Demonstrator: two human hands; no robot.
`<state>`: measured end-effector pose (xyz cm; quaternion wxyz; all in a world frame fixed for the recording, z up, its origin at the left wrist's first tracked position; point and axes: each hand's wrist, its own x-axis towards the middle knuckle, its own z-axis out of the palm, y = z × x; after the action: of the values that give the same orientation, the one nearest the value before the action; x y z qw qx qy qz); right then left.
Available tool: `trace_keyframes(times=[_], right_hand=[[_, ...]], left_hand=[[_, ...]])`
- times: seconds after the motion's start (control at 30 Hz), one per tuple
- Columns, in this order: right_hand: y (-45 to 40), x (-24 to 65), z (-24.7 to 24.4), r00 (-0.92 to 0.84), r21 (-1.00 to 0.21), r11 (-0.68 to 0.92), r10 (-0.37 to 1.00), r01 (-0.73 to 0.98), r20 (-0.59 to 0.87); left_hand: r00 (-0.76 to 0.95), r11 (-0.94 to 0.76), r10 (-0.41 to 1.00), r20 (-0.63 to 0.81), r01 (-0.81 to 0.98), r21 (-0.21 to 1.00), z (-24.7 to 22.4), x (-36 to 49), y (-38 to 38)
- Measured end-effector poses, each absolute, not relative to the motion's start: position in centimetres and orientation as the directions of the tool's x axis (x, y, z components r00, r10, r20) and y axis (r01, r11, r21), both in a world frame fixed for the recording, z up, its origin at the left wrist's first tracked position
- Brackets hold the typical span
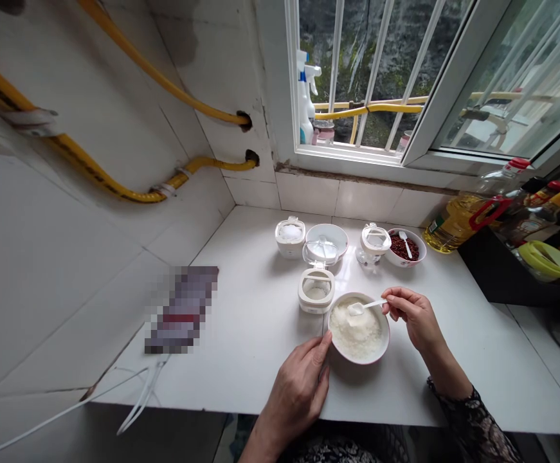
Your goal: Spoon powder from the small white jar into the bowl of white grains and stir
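Note:
A white bowl of pale grains (359, 337) stands near the counter's front edge. My left hand (301, 379) rests at the bowl's left rim, thumb against it and the other fingers curled beside it; whether it grips the rim is unclear. In my right hand (412, 315), thumb and fingers pinch the handle of a small white spoon (357, 309), whose head is over the grains. Just behind the bowl's left side sits a jar with its lid raised (317, 289), holding some white contents.
Behind stand a jar of white powder (290, 236), an empty-looking white bowl (335, 235), a lidded jar (375, 241) and a bowl of dark red bits (405, 247). An oil bottle (453, 222) and a black rack (487, 270) are right; a pixelated object (183, 308) lies left.

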<state>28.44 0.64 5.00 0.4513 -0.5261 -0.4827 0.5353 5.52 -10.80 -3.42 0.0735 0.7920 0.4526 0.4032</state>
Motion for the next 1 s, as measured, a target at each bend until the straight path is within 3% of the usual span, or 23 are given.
trace_keyframes(times=[0.2, 0.37, 0.47, 0.53, 0.6, 0.67, 0.83, 0.9, 1.0], right_hand=[[1.3, 27.0, 6.3, -0.046, -0.999, -0.051, 0.998, 0.005, -0.051], [1.1, 24.3, 6.8, -0.092, -0.916, 0.332, 0.943, 0.223, 0.319], [1.0, 22.9, 6.0, -0.303, -0.609, 0.688, 0.723, 0.393, 0.621], [1.1, 22.4, 5.5, -0.496, -0.331, 0.840, 0.526, 0.429, 0.691], [1.1, 22.3, 5.5, -0.587, -0.175, 0.888, 0.418, 0.425, 0.693], [1.0, 22.5, 5.8, -0.551, -0.185, 0.886, 0.416, 0.426, 0.723], [0.1, 25.1, 7.2, -0.331, -0.457, 0.764, 0.622, 0.456, 0.710], [-0.3, 26.5, 7.3, -0.325, -0.477, 0.734, 0.656, 0.484, 0.681], [-0.8, 28.3, 7.0, -0.406, -0.402, 0.730, 0.656, 0.552, 0.636]], left_hand=[[0.269, -0.578, 0.781, 0.564, 0.653, 0.489, -3.4, 5.5, -10.9], [0.272, -0.583, 0.775, 0.570, 0.656, 0.480, -3.5, 5.5, -10.8], [0.272, -0.581, 0.776, 0.568, 0.658, 0.478, -3.6, 5.5, -10.8], [0.272, -0.581, 0.777, 0.568, 0.656, 0.482, -3.6, 5.6, -10.8], [0.271, -0.583, 0.776, 0.570, 0.652, 0.484, -3.5, 5.6, -10.8], [0.270, -0.584, 0.774, 0.572, 0.653, 0.482, -3.5, 5.6, -10.8], [0.269, -0.583, 0.772, 0.577, 0.661, 0.472, -3.3, 5.6, -10.8], [0.270, -0.584, 0.771, 0.577, 0.660, 0.472, -3.3, 5.6, -10.8], [0.269, -0.585, 0.772, 0.576, 0.657, 0.476, -3.4, 5.5, -10.8]])
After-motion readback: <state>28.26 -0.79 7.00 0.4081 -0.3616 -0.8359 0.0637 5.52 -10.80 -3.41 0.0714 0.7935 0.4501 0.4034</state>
